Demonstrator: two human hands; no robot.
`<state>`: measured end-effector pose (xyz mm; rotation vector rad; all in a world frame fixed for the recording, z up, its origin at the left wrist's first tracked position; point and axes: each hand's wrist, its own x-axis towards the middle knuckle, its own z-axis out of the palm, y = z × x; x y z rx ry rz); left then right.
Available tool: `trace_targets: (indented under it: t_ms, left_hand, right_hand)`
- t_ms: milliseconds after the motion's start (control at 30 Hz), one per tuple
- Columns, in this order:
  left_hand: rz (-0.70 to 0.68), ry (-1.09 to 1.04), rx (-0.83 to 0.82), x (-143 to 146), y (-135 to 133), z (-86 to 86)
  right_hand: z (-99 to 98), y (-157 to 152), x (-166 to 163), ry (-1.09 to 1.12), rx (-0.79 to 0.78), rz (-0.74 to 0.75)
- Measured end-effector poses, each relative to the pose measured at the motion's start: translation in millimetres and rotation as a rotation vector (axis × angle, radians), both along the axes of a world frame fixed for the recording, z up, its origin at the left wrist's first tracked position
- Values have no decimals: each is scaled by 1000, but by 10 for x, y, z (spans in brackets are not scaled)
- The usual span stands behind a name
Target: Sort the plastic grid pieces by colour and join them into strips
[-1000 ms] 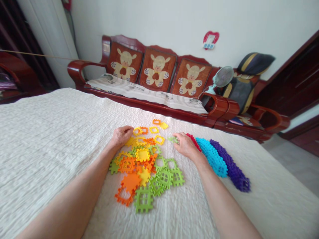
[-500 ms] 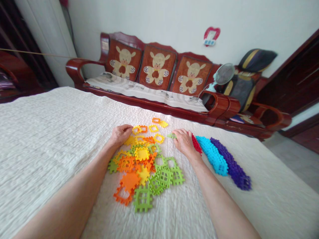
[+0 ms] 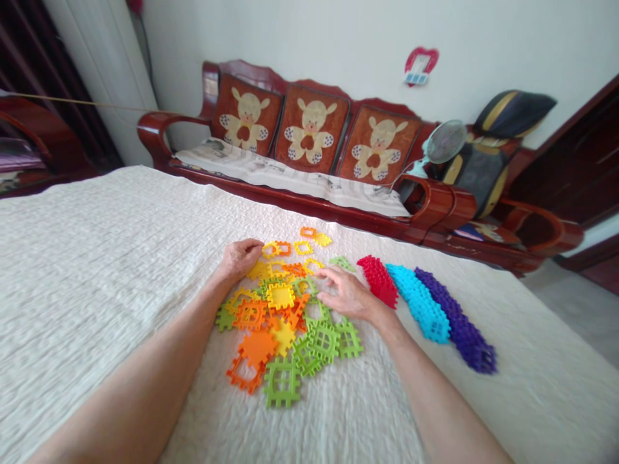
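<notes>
Building pieces with notched edges lie in a loose pile on the white quilted cover. At the pile's far left edge is my left hand [image 3: 240,259], fingers curled together, fingertips against a yellow frame piece [image 3: 269,250]; whether they pinch anything is hidden. My right hand [image 3: 345,291] hovers at the right side, fingers apart and holding nothing, close to a green frame piece [image 3: 305,287]. Below lie green window pieces [image 3: 324,341], an orange piece [image 3: 258,348] and a yellow piece [image 3: 280,296]. One green piece [image 3: 342,263] sits alone beyond my right hand.
Right of my right hand are rows of red pieces [image 3: 380,281], light blue pieces [image 3: 418,303] and purple pieces [image 3: 457,319]. Behind the quilted cover [image 3: 120,258] stands a wooden sofa [image 3: 290,193] with bear cushions [image 3: 309,129]. A small fan [image 3: 445,142] stands at its right end.
My right hand has left the lone green piece beside the red row and moved left and toward me, fingers spreading. My left hand stays by the yellow frame piece. The view has shifted slightly.
</notes>
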<state>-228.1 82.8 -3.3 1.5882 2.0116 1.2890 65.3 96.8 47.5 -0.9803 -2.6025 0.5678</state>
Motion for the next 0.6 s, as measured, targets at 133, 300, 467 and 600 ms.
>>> trace_targets:
  t_ms: [133, 300, 467, 600]
  left_hand:
    - [5, 9, -2, -6, 11, -14]
    - [5, 9, -5, -14, 16, -29]
    - [16, 9, -22, 2, -2, 8]
    - [15, 13, -32, 1, -1, 6]
  right_hand:
    - [-120, -68, -124, 73, 92, 132]
    - [-141, -67, -198, 69, 125, 168]
    - [-34, -23, -63, 68, 165, 76]
    - [-12, 197, 152, 87, 283, -157]
